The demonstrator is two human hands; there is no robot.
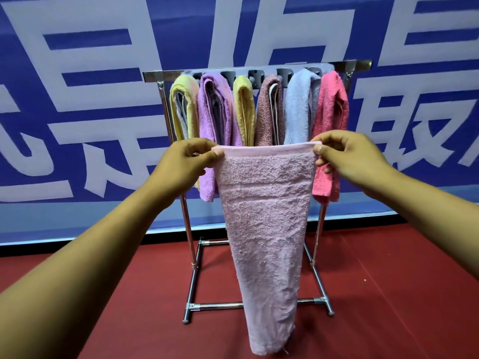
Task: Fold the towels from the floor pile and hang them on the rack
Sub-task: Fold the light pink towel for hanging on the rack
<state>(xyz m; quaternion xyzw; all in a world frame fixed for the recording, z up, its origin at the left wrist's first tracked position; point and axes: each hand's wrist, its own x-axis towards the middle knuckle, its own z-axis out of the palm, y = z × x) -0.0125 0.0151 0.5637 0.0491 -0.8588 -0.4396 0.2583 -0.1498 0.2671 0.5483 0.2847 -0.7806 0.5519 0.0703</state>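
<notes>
Head view, and from where I stand the light pink towel [264,216] hangs full length in front of the rack [256,71], pinched at its two top corners. The left hand [181,161] is closed on the left corner, thumb and fingertips nipping the hem; the right hand [344,156] is closed the same way on the right corner. Between the two pinches the top edge runs nearly taut. Below them the cloth narrows and drops, its lower end close to the red floor [388,294], though I cannot tell whether it touches.

The risks, as I judge them, start at those pinches. Each holds only a thin strip of hem, so a shake or a quick swing could pull a corner free and dump the towel. If the hands come together unevenly for the fold, the edges below the grip will not line up and the fold will skew. The tail could also catch on the rack's base bars just behind it.

Beyond the grip, the rail is already crowded with six folded towels, from the yellow one [184,110] to the bright pink one [329,117]. Pushing another in could drag a neighbour off.
</notes>
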